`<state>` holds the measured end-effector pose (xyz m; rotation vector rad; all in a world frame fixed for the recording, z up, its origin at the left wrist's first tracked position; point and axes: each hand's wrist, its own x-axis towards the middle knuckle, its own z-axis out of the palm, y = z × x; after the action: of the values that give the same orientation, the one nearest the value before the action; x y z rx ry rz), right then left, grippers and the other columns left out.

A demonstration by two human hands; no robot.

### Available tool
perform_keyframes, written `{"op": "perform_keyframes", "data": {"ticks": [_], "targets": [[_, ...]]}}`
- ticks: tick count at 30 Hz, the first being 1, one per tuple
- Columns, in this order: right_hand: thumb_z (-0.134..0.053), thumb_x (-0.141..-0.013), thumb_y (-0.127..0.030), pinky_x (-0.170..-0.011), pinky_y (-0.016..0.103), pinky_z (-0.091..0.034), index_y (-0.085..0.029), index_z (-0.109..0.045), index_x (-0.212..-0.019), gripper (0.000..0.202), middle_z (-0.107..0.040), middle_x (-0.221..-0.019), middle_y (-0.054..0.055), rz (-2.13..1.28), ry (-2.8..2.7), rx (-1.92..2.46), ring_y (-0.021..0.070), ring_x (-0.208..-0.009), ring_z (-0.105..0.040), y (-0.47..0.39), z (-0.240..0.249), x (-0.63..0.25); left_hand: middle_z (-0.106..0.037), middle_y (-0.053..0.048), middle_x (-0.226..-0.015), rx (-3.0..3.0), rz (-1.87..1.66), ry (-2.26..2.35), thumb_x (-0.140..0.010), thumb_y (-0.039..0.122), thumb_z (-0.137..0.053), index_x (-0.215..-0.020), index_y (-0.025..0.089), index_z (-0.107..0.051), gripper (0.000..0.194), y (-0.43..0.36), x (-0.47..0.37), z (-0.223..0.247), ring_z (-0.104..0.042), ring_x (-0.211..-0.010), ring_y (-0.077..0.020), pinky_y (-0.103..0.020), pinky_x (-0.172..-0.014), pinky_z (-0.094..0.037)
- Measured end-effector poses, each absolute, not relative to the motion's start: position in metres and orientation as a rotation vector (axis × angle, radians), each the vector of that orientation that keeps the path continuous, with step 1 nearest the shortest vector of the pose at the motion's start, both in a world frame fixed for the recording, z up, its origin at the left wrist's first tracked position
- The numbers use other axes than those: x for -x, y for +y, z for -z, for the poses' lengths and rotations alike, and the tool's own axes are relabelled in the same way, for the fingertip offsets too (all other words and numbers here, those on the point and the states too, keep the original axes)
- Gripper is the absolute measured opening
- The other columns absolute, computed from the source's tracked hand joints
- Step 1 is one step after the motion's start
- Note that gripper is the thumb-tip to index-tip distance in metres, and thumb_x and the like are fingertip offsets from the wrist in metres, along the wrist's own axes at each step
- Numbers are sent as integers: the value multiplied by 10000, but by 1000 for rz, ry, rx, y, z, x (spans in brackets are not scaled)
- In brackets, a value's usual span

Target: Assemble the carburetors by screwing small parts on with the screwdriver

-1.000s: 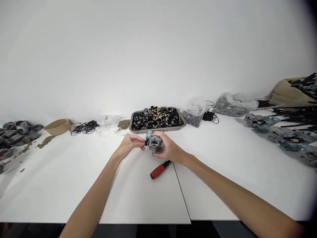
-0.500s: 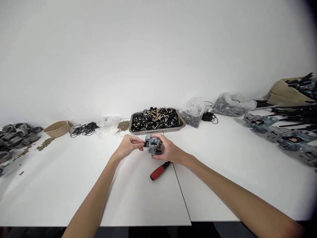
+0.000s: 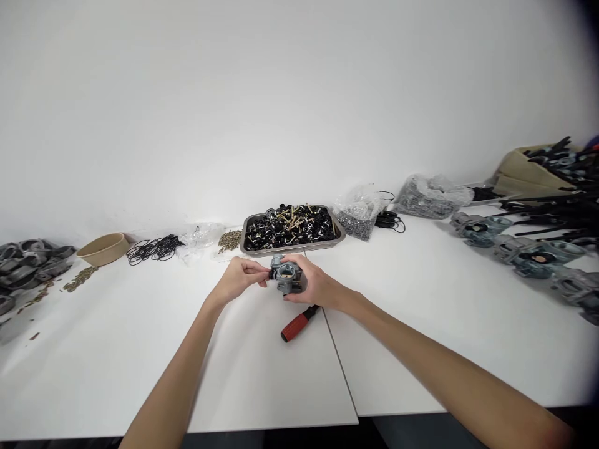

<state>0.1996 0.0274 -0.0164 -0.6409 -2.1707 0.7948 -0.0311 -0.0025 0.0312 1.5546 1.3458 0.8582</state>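
A small grey metal carburetor is held just above the white table, its round bore facing me. My right hand wraps around its right side, thumb below and fingers on top. With thumb and fingertips, my left hand pinches a small black knob-like part on the carburetor's left side. Below the hands lies a screwdriver with a red and black handle; its tip is hidden near my right wrist.
Behind my hands stands a metal tray of black and brass parts. Brass pieces, black rings and a tan bowl lie left. Plastic bags and several carburetors sit right. A seam crosses the table.
The view has shifted slightly, so everything sits a little differently in frame. Both hands keep the same hold on the carburetor and its black part.
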Motion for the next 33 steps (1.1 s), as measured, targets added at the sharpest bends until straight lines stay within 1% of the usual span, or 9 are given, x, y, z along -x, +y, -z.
{"op": "perform_keyframes", "data": {"ticks": [7,13,15,17,21,23,27,30,33], "targets": [[-792,-691,-276,-996,435,-462,-279,-425,-1308,718,-507,-1310,83,-788,-2184,639,272,-1175,-540,27,16,-199,-707,-88,-670,-1569,-846,1341,-729,348,-743,-860,111,-765,271,-3,29,-34,-647,-661,-179,-300,-722,-512],[-803,-711,-400,-970,441,-485,-272,-335,-1397,840,-490,-1342,115,-926,-2225,690,286,-1187,-536,29,9,-206,-609,-38,-549,-1646,-1036,1379,-819,479,-642,-671,134,-684,378,-12,34,-54,-511,-456,-114,-257,-514,-421],[-742,-776,-489,-936,428,-507,-258,-332,-1408,788,-505,-1344,138,-1055,-2169,721,286,-1187,-546,33,4,-210,-570,-30,-503,-1719,-893,1344,-848,514,-591,-634,142,-657,435,-20,27,-60,-473,-431,-107,-257,-494,-392],[-586,-894,-536,-916,428,-512,-244,-398,-1366,586,-550,-1299,141,-1099,-2068,786,273,-1157,-572,39,0,-215,-601,-49,-559,-1840,-621,1297,-859,547,-553,-664,152,-662,454,-29,12,-57,-511,-487,-128,-259,-503,-381],[-403,-983,-520,-951,431,-473,-229,-542,-1184,380,-651,-1091,76,-962,-1918,877,235,-1051,-615,47,-3,-219,-613,-68,-648,-2319,-141,1356,-755,633,-621,-675,177,-598,463,-45,-27,-30,-533,-567,-186,-294,-524,-305],[-414,-978,-518,-942,417,-475,-230,-568,-1136,363,-664,-1054,62,-950,-1920,864,232,-1040,-619,48,-1,-219,-605,-67,-661,-2495,-53,1381,-782,573,-605,-684,188,-560,400,-48,-39,-18,-521,-563,-201,-309,-535,-279],[-438,-968,-523,-946,423,-474,-231,-584,-1126,363,-671,-1068,65,-1019,-1927,862,243,-1064,-621,45,0,-216,-584,-44,-635,-2460,-7,1360,-833,323,-516,-660,199,-526,213,-47,-36,-19,-485,-542,-186,-309,-522,-278],[-429,-970,-528,-961,441,-468,-229,-579,-1143,377,-668,-1086,67,-1070,-1906,880,245,-1067,-620,45,-1,-216,-620,-35,-671,-2232,-109,1262,-791,315,-598,-669,192,-586,174,-40,-18,-37,-516,-580,-163,-286,-528,-340],[-415,-972,-536,-957,446,-481,-224,-578,-1140,390,-652,-1128,81,-1132,-1902,886,253,-1103,-605,48,-3,-219,-700,-63,-799,-1856,-392,1155,-709,289,-727,-806,173,-689,156,-30,11,-53,-621,-685,-177,-274,-592,-452]]}}
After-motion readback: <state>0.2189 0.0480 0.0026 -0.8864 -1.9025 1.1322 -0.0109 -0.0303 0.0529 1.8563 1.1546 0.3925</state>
